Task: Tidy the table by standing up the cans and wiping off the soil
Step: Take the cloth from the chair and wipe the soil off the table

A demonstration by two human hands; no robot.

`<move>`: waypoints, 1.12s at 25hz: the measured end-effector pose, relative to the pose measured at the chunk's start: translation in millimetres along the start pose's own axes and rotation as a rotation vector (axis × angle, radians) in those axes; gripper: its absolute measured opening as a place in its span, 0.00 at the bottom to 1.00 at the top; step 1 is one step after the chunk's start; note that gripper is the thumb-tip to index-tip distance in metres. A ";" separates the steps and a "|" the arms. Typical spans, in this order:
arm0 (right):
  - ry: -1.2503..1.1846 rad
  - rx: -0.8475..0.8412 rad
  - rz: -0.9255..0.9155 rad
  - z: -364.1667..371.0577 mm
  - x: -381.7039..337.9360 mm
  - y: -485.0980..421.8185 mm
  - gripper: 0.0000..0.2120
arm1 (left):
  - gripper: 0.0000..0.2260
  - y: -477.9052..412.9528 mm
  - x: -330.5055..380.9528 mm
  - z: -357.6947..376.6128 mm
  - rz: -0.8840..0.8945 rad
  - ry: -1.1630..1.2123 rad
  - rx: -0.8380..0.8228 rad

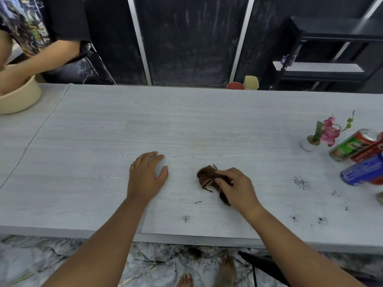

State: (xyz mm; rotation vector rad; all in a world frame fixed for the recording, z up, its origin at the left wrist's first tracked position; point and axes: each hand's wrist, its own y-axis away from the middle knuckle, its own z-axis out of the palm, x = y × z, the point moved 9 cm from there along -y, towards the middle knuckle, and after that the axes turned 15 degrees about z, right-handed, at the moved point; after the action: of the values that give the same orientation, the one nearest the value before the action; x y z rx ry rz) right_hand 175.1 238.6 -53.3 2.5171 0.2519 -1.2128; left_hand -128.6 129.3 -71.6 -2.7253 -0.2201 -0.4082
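Note:
My right hand (236, 186) presses a crumpled brown cloth (207, 177) onto the grey wood-grain table (186, 125), near the front middle. My left hand (147, 175) lies flat on the table to the left of the cloth, fingers spread, holding nothing. Small patches of dark soil (301, 182) are scattered to the right of the cloth, and more soil (186, 218) lies near the front edge. At the far right stand a green can (352, 146), a red can (369, 151) and a blue can (362, 169), partly cut off by the frame.
A small white pot with a pink flower (310, 141) stands left of the cans. Another person's hands are in a beige basin (18, 98) at the far left. A red cup (235, 85) and a yellow object (251, 82) show behind the far edge. Soil lies on the floor (192, 253).

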 end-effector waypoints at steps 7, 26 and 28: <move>-0.083 0.319 0.185 -114.1 54.1 2.3 0.10 | 0.25 4.3 8.3 -5.5 0.019 -0.014 -0.009; 0.383 0.450 0.173 -154.6 90.9 9.7 0.11 | 0.24 11.5 13.8 5.5 -0.034 -0.042 0.008; 0.288 0.406 0.170 -146.3 87.9 15.0 0.12 | 0.23 11.2 14.9 5.3 -0.032 -0.040 0.005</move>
State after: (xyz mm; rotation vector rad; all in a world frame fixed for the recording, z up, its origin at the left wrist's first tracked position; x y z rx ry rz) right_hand 340.1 280.2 -33.9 2.9893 -0.1582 -0.9057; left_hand -110.9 122.6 -75.5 -2.7303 -0.2752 -0.3612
